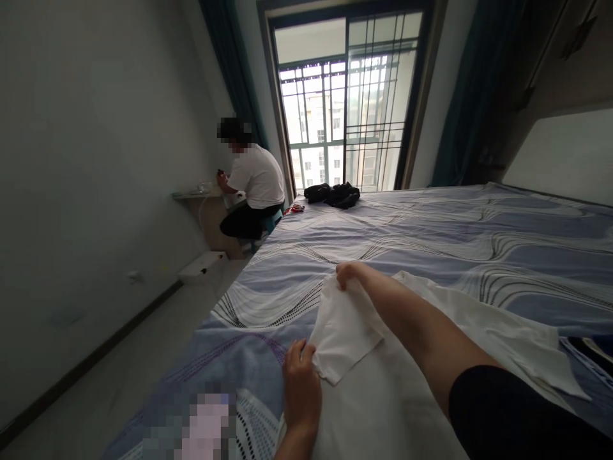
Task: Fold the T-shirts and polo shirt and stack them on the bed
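Note:
A white garment (364,396) lies spread on the patterned bed, with one sleeve (347,326) folded inward over it. My left hand (301,383) is at the lower left edge of that sleeve, its fingertips closed on the cloth. Farther up, my right hand (348,275) pinches the top corner of the sleeve. My right forearm crosses over the garment and hides part of it. The other side of the garment (498,332) stretches to the right.
Dark clothing (332,194) lies at the bed's far edge, beside a small red item (297,208). Folded dark fabric (594,354) is at the right. A seated person (258,179) is by a small wall table (191,194). A blurred pink item (205,425) is at lower left.

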The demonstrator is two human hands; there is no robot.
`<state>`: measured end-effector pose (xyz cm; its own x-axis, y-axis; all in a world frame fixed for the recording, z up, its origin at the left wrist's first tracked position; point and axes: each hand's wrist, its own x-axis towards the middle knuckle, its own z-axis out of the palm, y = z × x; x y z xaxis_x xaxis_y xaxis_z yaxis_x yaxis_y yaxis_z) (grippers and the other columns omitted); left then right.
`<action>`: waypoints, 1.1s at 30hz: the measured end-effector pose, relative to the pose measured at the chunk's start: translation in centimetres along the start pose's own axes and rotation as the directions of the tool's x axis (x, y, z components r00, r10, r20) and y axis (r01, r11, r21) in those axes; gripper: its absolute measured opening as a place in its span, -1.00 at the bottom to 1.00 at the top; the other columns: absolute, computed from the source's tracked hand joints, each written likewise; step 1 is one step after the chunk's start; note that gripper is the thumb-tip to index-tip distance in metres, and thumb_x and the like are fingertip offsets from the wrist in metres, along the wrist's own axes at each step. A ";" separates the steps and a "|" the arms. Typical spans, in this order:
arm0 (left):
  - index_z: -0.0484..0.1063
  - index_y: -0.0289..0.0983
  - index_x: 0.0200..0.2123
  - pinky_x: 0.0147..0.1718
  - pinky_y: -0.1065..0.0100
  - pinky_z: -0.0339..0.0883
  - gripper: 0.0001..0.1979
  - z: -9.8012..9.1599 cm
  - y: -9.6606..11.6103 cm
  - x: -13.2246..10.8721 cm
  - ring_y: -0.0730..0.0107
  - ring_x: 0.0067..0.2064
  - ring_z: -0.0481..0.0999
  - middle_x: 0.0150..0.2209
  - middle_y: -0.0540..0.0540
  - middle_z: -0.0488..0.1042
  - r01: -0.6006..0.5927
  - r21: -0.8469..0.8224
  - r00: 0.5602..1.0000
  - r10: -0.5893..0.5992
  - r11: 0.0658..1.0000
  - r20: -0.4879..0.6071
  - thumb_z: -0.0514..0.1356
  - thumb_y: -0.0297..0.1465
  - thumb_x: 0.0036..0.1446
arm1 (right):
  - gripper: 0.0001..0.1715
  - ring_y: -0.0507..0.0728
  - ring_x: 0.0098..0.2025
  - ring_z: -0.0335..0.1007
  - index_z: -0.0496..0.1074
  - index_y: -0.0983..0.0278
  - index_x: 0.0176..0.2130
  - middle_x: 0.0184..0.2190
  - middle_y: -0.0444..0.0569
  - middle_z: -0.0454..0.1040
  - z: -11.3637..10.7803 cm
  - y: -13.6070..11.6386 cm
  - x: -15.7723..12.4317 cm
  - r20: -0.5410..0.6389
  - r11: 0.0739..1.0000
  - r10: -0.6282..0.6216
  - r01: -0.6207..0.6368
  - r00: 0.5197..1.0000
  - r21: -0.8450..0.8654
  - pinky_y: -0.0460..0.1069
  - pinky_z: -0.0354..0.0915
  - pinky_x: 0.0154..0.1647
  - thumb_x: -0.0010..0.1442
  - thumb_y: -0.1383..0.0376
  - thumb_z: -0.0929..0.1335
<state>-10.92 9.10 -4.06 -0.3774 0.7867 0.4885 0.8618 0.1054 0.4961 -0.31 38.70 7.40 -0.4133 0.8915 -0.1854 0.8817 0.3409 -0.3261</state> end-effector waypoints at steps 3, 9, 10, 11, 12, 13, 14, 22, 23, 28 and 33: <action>0.54 -0.23 -0.16 0.23 0.01 0.27 -0.47 -0.2 0.1 0.0 0.15 0.17 0.40 0.04 -0.19 0.50 0.009 -0.031 0.999 -0.008 0.999 0.040 -0.04 -0.76 -0.05 | -0.66 0.17 -0.38 0.50 0.61 0.34 -0.37 -0.46 -0.09 0.58 -0.1 -0.4 0.3 0.146 0.998 -0.044 0.051 0.988 -0.042 0.01 0.38 -0.24 -0.30 0.40 0.52; 0.53 -0.24 -0.15 0.22 0.02 0.27 -0.48 -0.3 0.1 0.1 0.14 0.16 0.40 0.03 -0.20 0.50 0.003 -0.026 0.999 -0.002 1.000 0.049 -0.03 -0.76 -0.05 | -0.47 0.31 0.08 0.39 0.55 0.24 -0.01 -0.02 0.06 0.57 -1.9 -0.3 -1.2 -0.069 0.992 -0.093 0.086 0.993 -0.097 0.17 0.17 0.18 -0.03 0.40 0.46; 0.53 -0.23 -0.15 0.22 0.03 0.28 -0.47 -0.2 0.1 0.1 0.15 0.16 0.41 0.02 -0.19 0.50 -0.003 -0.017 0.999 0.003 1.000 0.041 -0.02 -0.77 -0.06 | -0.40 0.35 0.20 0.26 0.47 0.25 0.11 0.11 0.14 0.49 -2.4 -0.1 -1.6 -0.162 0.991 -0.088 0.070 0.983 -0.114 0.23 0.05 0.25 0.05 0.41 0.42; 0.53 -0.23 -0.15 0.21 0.04 0.28 -0.47 -0.2 0.1 0.2 0.15 0.15 0.41 0.02 -0.18 0.50 -0.008 -0.004 0.999 0.008 1.000 0.035 -0.02 -0.77 -0.07 | -0.34 0.39 0.29 0.12 0.36 0.28 0.22 0.21 0.22 0.38 -3.0 0.2 -2.1 -0.252 0.991 -0.077 0.046 0.965 -0.128 0.28 -0.07 0.29 0.12 0.41 0.38; 0.53 -0.22 -0.16 0.21 0.06 0.28 -0.47 -0.1 0.1 0.2 0.16 0.15 0.41 0.01 -0.17 0.50 -0.012 0.011 0.999 0.012 1.000 0.032 -0.02 -0.77 -0.07 | -0.29 0.41 0.34 0.02 0.25 0.32 0.30 0.28 0.29 0.28 -3.4 0.7 -2.8 -0.330 0.990 -0.061 0.015 0.942 -0.139 0.30 -0.14 0.31 0.18 0.41 0.33; 0.53 -0.23 -0.16 0.21 0.08 0.28 -0.48 -0.1 0.2 0.3 0.16 0.15 0.41 0.01 -0.17 0.51 -0.017 0.026 0.999 0.016 1.000 0.032 -0.01 -0.77 -0.06 | -0.27 0.41 0.36 -0.02 0.15 0.36 0.35 0.31 0.33 0.21 -3.7 1.4 -3.7 -0.389 0.989 -0.040 -0.019 0.920 -0.145 0.31 -0.16 0.31 0.22 0.40 0.30; 0.53 -0.24 -0.16 0.21 0.10 0.28 -0.49 -0.1 0.2 0.3 0.17 0.14 0.42 0.01 -0.17 0.51 -0.023 0.039 0.999 0.021 0.999 0.036 0.00 -0.76 -0.06 | -0.27 0.39 0.35 0.00 0.10 0.38 0.37 0.32 0.34 0.19 -3.5 2.3 -4.8 -0.429 0.987 -0.014 -0.055 0.903 -0.148 0.28 -0.13 0.31 0.26 0.36 0.27; 0.53 -0.25 -0.16 0.16 0.16 0.28 -0.59 0.3 -0.6 1.2 0.13 0.06 0.46 -0.05 -0.21 0.52 -0.126 0.085 0.991 0.122 0.988 0.050 0.03 -0.65 0.00 | -0.33 0.22 0.47 -0.21 0.04 0.12 0.42 0.47 0.00 -0.07 7.2 16.2 -25.2 -0.175 0.965 -0.130 0.084 0.976 -0.247 0.22 -0.20 0.41 0.43 0.01 0.09; 0.53 -0.25 -0.16 0.15 0.16 0.28 -0.60 0.5 -0.7 1.3 0.13 0.05 0.47 -0.05 -0.20 0.52 -0.137 0.087 0.990 0.133 0.987 0.051 0.03 -0.64 0.01 | -0.34 0.21 0.48 -0.23 0.03 0.09 0.42 0.48 -0.02 -0.10 8.0 17.9 -27.8 -0.171 0.968 -0.103 0.059 0.980 -0.245 0.24 -0.23 0.42 0.44 0.01 0.08; 0.51 -0.27 -0.17 0.07 0.18 0.33 -0.65 0.6 -0.7 1.8 0.10 -0.03 0.49 -0.10 -0.21 0.53 -0.153 0.120 0.988 0.149 0.981 0.042 0.02 -0.59 0.05 | -0.41 0.30 0.45 -0.12 0.22 0.18 0.34 0.43 0.09 0.06 4.9 25.4 -34.9 -0.374 0.887 0.370 -0.443 0.850 -0.130 0.34 -0.20 0.40 0.39 0.13 0.18; 0.45 -0.21 -0.15 0.08 0.19 0.32 -0.67 0.7 -1.1 2.1 0.18 -0.04 0.48 -0.11 -0.08 0.52 -0.154 0.170 0.985 0.137 0.973 0.104 0.04 -0.59 0.07 | -0.45 0.28 0.14 0.45 0.47 0.40 0.12 0.08 0.32 0.50 -0.1 29.9 -34.7 -0.395 0.663 0.731 -0.715 0.556 0.220 0.09 0.32 0.11 0.39 0.15 0.15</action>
<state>-12.44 11.06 -4.04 -0.2184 0.8525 0.4750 0.9545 0.0853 0.2858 40.37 17.98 4.17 0.5049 0.8628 0.0249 0.8302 -0.4775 -0.2879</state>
